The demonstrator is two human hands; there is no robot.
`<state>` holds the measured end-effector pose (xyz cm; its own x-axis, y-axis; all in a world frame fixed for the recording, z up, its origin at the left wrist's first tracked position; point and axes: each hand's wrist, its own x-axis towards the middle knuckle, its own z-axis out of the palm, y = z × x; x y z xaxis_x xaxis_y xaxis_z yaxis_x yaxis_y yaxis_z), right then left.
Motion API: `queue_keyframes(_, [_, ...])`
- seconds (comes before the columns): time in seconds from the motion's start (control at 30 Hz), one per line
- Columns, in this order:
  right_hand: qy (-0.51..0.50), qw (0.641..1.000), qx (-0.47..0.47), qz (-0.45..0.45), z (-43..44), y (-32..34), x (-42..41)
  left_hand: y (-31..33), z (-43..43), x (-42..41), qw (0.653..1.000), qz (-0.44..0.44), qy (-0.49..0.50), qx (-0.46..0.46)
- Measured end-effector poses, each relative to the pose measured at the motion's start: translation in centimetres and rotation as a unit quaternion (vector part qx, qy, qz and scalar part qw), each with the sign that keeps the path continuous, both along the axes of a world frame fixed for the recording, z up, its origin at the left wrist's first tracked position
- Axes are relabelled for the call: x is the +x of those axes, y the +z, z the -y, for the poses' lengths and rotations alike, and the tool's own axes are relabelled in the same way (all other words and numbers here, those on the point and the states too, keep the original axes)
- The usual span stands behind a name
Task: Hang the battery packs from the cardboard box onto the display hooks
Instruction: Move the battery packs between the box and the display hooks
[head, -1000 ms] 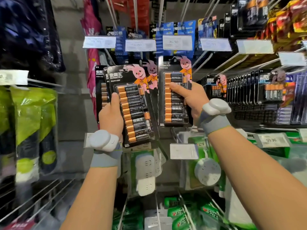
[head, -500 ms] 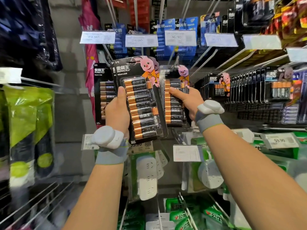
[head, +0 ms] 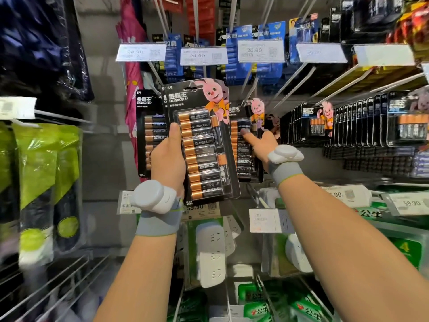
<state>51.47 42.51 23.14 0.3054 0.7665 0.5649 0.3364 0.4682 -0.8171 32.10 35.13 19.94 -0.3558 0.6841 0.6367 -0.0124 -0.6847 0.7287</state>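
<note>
We see the left hand (head: 168, 159) curled round the lower left edge of a battery pack (head: 204, 145), thumb lying flat up its glossy blister front. The right hand (head: 263, 147) pinches a second pack (head: 245, 145) further back, thumb pressed on the clear plastic, fingers hidden behind. Its top sits just under a thin metal hook (head: 249, 87); we cannot tell whether it is threaded on. Both packs are flat black cards with ribbed rows of copper-and-black cells.
</note>
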Motion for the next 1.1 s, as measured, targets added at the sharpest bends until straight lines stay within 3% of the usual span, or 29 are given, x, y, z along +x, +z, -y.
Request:
queue_keyframes(0.37, [-0.162, 0.963, -0.085, 0.197, 0.6, 0.4, 1.1, 0.1, 0.2, 0.6, 1.0, 0.012, 0.001, -0.008])
queue_keyframes(0.7, [-0.137, 0.948, -0.132, 0.256, 1.3, -0.4, 0.9, 0.3, 1.0, 0.7, 1.0, 0.001, 0.017, -0.025])
queue_keyframes(0.8, [-0.188, 0.943, -0.133, 0.239, 1.7, -0.6, 0.5, 0.2, 1.0, 0.7, 0.999, 0.002, 0.016, -0.032])
queue_keyframes(0.9, [-0.182, 0.969, -0.016, 0.168, 2.5, -0.5, 0.2, 0.0, 1.3, 1.1, 0.999, 0.006, 0.015, -0.031])
queue_keyframes(1.0, [-0.072, 0.991, 0.092, 0.068, 5.0, -0.3, -0.6, 0.0, 1.5, 1.7, 1.0, 0.013, 0.006, -0.026])
queue_keyframes(1.1, [0.09, 0.991, 0.096, -0.012, 8.1, -0.3, -1.9, 0.0, 1.9, 2.5, 1.0, -0.004, 0.013, -0.027])
